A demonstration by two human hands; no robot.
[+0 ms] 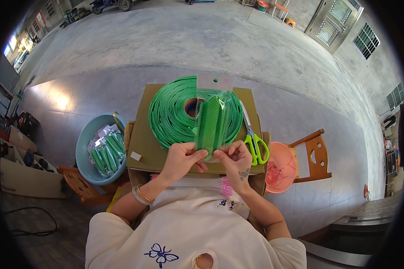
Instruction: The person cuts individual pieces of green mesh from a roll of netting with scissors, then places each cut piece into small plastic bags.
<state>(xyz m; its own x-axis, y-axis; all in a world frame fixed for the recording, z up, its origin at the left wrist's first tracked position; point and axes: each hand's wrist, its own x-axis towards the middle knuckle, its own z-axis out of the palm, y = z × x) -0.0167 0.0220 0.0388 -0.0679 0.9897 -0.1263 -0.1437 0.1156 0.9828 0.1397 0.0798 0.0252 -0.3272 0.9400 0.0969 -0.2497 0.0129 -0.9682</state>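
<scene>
A clear plastic packet (214, 121) with a pale header and a hang hole stands up in front of me, holding folded green dotted strip. My left hand (184, 160) is closed on its lower left corner, thumb and fingers pinching. My right hand (234, 161) pinches the lower right corner. Behind the packet lies a big coil of green strip (170, 116) with a cardboard core, partly covered by it. Scissors (255, 143) with lime-green handles lie to the right of the coil, close to my right hand.
The coil rests on a brown cardboard box (143, 130) with a small white piece (136, 156) on it. At left, a blue basin (82, 154) holds several green packets. At right are a pink basin (280, 157) and a wooden chair (316, 154). Pink-tipped strips (226, 186) lie near my lap.
</scene>
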